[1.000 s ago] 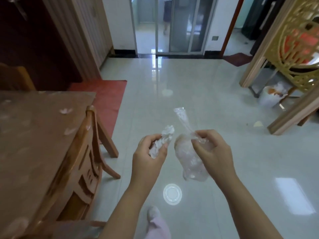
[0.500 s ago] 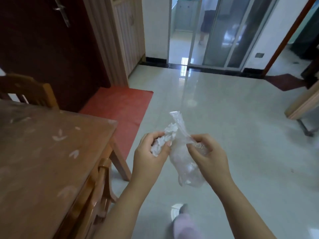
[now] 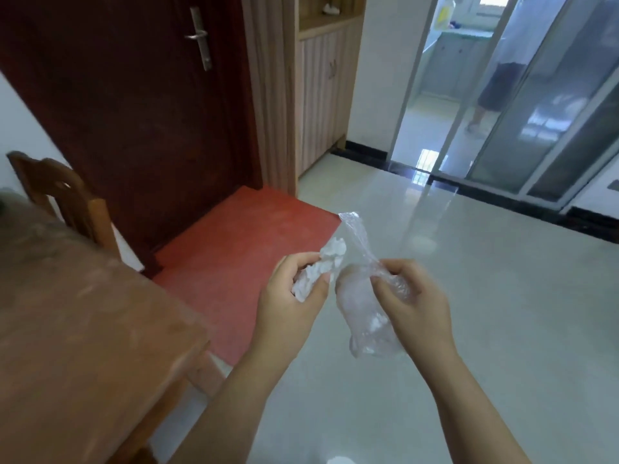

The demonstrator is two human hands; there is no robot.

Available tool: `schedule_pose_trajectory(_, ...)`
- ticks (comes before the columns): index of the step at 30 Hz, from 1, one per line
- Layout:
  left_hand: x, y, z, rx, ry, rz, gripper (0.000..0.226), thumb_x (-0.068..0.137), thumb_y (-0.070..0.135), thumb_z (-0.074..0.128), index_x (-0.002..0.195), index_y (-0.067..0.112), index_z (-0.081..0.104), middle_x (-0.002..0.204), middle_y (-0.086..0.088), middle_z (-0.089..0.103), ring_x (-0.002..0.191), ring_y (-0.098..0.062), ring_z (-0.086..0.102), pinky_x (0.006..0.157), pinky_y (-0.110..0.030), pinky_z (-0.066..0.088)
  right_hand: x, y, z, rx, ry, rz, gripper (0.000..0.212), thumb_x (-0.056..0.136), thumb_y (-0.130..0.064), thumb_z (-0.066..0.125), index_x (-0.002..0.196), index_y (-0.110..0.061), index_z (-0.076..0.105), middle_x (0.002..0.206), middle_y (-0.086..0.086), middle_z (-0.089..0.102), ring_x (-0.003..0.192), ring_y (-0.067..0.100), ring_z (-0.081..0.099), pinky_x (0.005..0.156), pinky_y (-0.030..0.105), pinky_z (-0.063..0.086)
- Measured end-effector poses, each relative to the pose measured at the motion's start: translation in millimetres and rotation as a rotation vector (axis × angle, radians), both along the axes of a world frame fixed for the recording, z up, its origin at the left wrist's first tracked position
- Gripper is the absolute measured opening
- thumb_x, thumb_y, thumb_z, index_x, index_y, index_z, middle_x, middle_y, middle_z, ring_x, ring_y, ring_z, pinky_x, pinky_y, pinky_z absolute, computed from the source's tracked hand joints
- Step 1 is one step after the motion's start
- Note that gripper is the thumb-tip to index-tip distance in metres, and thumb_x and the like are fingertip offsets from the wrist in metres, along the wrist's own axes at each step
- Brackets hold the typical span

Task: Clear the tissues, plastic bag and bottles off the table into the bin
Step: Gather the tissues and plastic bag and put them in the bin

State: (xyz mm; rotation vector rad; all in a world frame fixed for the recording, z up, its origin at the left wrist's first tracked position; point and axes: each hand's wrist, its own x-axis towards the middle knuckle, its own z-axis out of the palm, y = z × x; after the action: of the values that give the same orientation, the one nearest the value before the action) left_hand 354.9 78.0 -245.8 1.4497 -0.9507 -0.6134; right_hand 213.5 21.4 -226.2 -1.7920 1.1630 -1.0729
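Note:
My left hand (image 3: 291,299) is closed around a crumpled white tissue (image 3: 321,271), whose top sticks out above the fingers. My right hand (image 3: 412,299) pinches a clear plastic bag (image 3: 366,326) near its neck; the bag hangs down between both hands and its twisted top stands up past the tissue. Something white shows inside the bag. Tissue and bag touch each other. Both hands are held out over the floor, to the right of the wooden table (image 3: 77,329). No bin and no bottles are in view.
A wooden chair (image 3: 63,195) stands behind the table at the left. A red mat (image 3: 234,259) lies before a dark door (image 3: 134,105). Glossy tiled floor stretches ahead to sliding glass doors (image 3: 536,112), behind which a person stands.
The view has swung left and upward: the door and mat came in, the right-hand furniture left. The hands moved closer, so the tissue now touches the bag.

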Motion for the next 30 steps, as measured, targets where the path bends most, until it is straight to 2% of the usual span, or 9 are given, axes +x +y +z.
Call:
schedule_pose_trajectory(4,28.0,-37.3,-9.1,0.018,0.034,0.103,0.015,0.077,0.026,0.063,0.091,0.03,0.064,0.095,0.003,0.065,0.082,-0.011,0.062,0.073,-0.031,0.051,37.0,-55.3,-5.8,0.014,0.009,0.084,0.037,0.078,-0.004,0.062,0.074,-0.04,0.054,0.086,-0.013,0.062,0.081,-0.005,0.053,0.067,0.002,0.036)
schedule_pose_trajectory(6,47.7,-58.3,-14.1,0.023,0.031,0.157,0.014,0.08,0.022,0.064,0.092,0.029,0.063,0.094,0.002,0.065,0.08,-0.012,0.061,0.072,-0.03,0.051,56.9,-82.1,-9.2,0.032,0.024,0.134,0.035,0.078,-0.003,0.062,0.075,-0.038,0.056,0.087,-0.011,0.062,0.081,-0.005,0.053,0.066,0.002,0.036)
schedule_pose_trajectory(10,91.1,-109.0,-18.5,0.043,0.009,0.236,0.017,0.084,0.01,0.064,0.091,0.024,0.063,0.09,0.001,0.066,0.073,-0.003,0.06,0.065,-0.017,0.048,102.5,-137.9,-13.5,0.048,0.004,0.183,0.035,0.078,-0.003,0.061,0.073,-0.038,0.057,0.083,-0.011,0.063,0.078,-0.006,0.053,0.065,0.002,0.036)
schedule_pose_trajectory(14,146.2,-166.6,-30.7,0.048,-0.024,0.32,0.016,0.077,0.028,0.061,0.093,0.025,0.063,0.093,0.005,0.067,0.079,-0.003,0.061,0.068,-0.017,0.049,163.7,-200.5,-18.4,0.019,0.025,0.261,0.033,0.078,-0.005,0.063,0.074,-0.037,0.056,0.082,-0.01,0.063,0.079,-0.008,0.052,0.066,0.002,0.035)
schedule_pose_trajectory(16,177.3,-193.4,-32.2,0.062,-0.036,0.362,0.018,0.075,0.03,0.058,0.092,0.028,0.062,0.092,0.01,0.066,0.08,-0.001,0.059,0.067,-0.011,0.045,200.2,-234.2,-17.0,0.011,0.058,0.317,0.027,0.078,-0.009,0.064,0.076,-0.036,0.058,0.085,-0.009,0.063,0.082,-0.005,0.053,0.068,0.002,0.036)
schedule_pose_trajectory(20,239.2,-234.4,-25.5,0.073,-0.021,0.43,0.013,0.073,0.03,0.058,0.085,0.035,0.06,0.081,0.014,0.066,0.073,0.003,0.059,0.06,-0.006,0.043,273.9,-290.2,-7.6,-0.024,0.094,0.408,0.034,0.079,-0.009,0.062,0.075,-0.042,0.053,0.087,-0.013,0.063,0.084,-0.009,0.051,0.068,-0.001,0.034)
schedule_pose_trajectory(26,316.5,-267.4,-26.0,0.081,-0.1,0.581,0.021,0.071,0.049,0.054,0.089,0.039,0.057,0.088,0.016,0.064,0.081,0.004,0.06,0.066,-0.007,0.045,364.0,-336.6,-9.3,-0.03,0.069,0.559,0.037,0.078,-0.005,0.062,0.075,-0.04,0.053,0.085,-0.013,0.061,0.083,-0.012,0.051,0.069,0.0,0.034)
schedule_pose_trajectory(28,334.9,-274.6,-26.0,0.098,-0.083,0.624,0.017,0.075,0.048,0.061,0.089,0.039,0.058,0.089,0.016,0.064,0.083,0.003,0.06,0.065,-0.008,0.045,390.5,-349.7,-12.6,-0.02,0.074,0.613,0.037,0.079,-0.007,0.062,0.075,-0.043,0.053,0.086,-0.015,0.06,0.083,-0.013,0.051,0.069,-0.001,0.035)
schedule_pose_trajectory(30,352.5,-283.3,-26.5,0.102,-0.049,0.662,0.014,0.081,0.036,0.067,0.092,0.035,0.059,0.09,0.013,0.064,0.081,0.003,0.06,0.062,-0.008,0.045,418.3,-363.6,-16.1,-0.007,0.074,0.664,0.038,0.079,-0.009,0.062,0.077,-0.045,0.052,0.086,-0.019,0.059,0.084,-0.015,0.051,0.068,-0.002,0.035)
